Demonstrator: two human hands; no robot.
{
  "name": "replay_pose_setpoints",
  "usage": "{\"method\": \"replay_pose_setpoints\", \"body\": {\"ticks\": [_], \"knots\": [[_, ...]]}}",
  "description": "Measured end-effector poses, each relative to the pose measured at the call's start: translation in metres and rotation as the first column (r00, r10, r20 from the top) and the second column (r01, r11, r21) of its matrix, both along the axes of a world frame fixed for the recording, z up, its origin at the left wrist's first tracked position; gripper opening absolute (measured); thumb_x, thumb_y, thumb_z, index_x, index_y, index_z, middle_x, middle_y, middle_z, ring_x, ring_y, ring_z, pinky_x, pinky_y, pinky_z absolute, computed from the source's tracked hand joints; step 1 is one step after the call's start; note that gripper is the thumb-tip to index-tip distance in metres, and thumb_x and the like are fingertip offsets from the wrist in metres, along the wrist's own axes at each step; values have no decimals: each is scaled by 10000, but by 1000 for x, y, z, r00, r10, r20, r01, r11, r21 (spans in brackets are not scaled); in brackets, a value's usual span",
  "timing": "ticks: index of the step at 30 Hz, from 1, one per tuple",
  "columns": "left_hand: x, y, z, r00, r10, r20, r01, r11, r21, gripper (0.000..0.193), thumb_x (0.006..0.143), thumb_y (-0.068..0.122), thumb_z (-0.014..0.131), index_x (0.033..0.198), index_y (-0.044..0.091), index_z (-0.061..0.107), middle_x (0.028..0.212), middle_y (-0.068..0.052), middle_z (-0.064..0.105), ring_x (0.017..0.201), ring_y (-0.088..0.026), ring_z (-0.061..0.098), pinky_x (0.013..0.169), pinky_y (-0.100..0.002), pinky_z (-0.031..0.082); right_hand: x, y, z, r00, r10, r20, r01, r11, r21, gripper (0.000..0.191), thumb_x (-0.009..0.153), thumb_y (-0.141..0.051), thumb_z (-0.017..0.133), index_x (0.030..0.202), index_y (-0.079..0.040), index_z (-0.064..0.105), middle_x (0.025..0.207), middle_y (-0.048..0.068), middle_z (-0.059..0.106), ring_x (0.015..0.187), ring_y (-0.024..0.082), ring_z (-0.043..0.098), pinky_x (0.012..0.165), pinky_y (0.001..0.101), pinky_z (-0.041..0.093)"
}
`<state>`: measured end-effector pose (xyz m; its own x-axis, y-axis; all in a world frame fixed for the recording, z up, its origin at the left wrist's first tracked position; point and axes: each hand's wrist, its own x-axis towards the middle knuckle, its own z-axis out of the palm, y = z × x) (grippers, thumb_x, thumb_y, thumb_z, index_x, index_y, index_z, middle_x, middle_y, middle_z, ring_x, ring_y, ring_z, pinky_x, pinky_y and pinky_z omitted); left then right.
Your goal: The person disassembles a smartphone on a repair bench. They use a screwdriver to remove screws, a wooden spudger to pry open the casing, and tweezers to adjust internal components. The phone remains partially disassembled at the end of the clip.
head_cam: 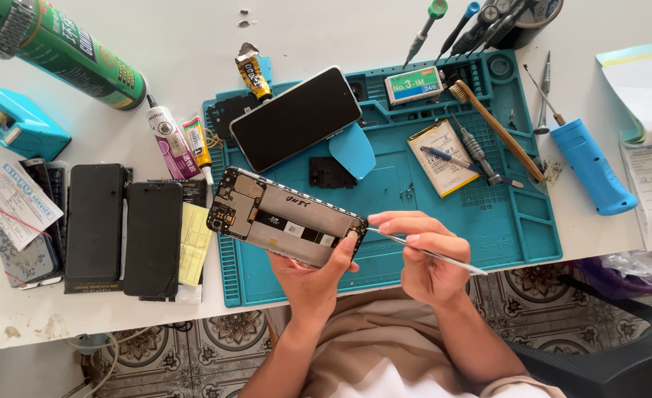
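Head view: a person seated at a white surface (193, 44), a teal repair mat (488, 221) under the work.
Left hand (312, 276): cups the opened phone (285, 217) from below, thumb on its right end, tilting the exposed internals toward the eyes.
Right hand (423, 254): fingers pinch thin metal tweezers (422, 250), tip at the phone's right corner for fine reach.
Phone position: raised just above the mat's near-left part.
Far: an intact phone (296, 118) face up, a loose battery (442, 156), a blue-handled tool (591, 166) right.

A white table (193, 44) bears a teal mat (488, 221) and black phones (96, 221).
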<state>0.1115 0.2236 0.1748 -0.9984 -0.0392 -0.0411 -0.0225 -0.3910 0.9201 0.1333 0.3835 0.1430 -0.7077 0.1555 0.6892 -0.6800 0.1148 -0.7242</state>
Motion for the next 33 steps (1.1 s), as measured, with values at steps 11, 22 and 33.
{"method": "replay_pose_setpoints", "body": {"ticks": [11,22,33], "knots": [[-1,2,0,1000,17,-9,-17,999,-37,314,840,-47,812,1083,-29,613,933,-101,719,713,-115,691,497,-256,596,-5,1,11,999,-33,22,30,992,124,119,1105,-104,539,1185,-63,461,1114,207,697,1081,418,753,904,482,653],[-1,2,0,1000,20,-22,-20,999,-29,325,842,-51,806,1088,-23,594,925,-103,720,701,-117,687,500,-258,582,-7,-1,16,999,-35,7,34,990,135,108,1078,-59,575,1151,-39,498,1072,198,707,1065,413,757,871,453,659],[1,2,-2,1000,-2,-22,1,998,-63,327,850,-62,809,1094,-36,592,932,-115,717,703,-124,688,506,-262,584,-8,0,19,998,-63,-11,64,981,183,133,1064,-68,611,1149,-50,510,1029,172,726,1045,391,768,849,443,658]]}}
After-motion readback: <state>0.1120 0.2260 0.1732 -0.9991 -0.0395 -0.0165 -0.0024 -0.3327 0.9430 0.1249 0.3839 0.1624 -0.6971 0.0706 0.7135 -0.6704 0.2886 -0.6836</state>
